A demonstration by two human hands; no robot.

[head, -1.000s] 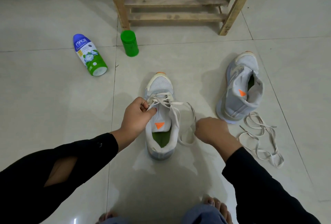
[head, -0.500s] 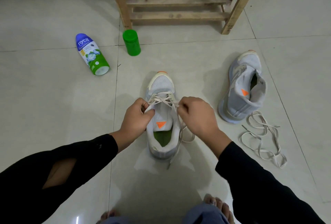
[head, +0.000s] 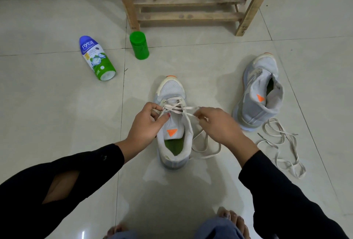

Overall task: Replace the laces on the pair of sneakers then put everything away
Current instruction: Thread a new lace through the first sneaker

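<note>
Tile floor: pinched fingers on lace

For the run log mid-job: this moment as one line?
step: lacing middle sneaker | left hand: pinches lace | right hand: pinches lace | other sneaker: unlaced | loose lace: on floor beside it

Home interior, glossy pale tiled floor, rough wooden rack against the wall, talc bottle lying nearby

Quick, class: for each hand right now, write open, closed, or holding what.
Left hand: closed, pinching the lace on the middle sneaker.
Right hand: closed, pinching the same lace.
</note>
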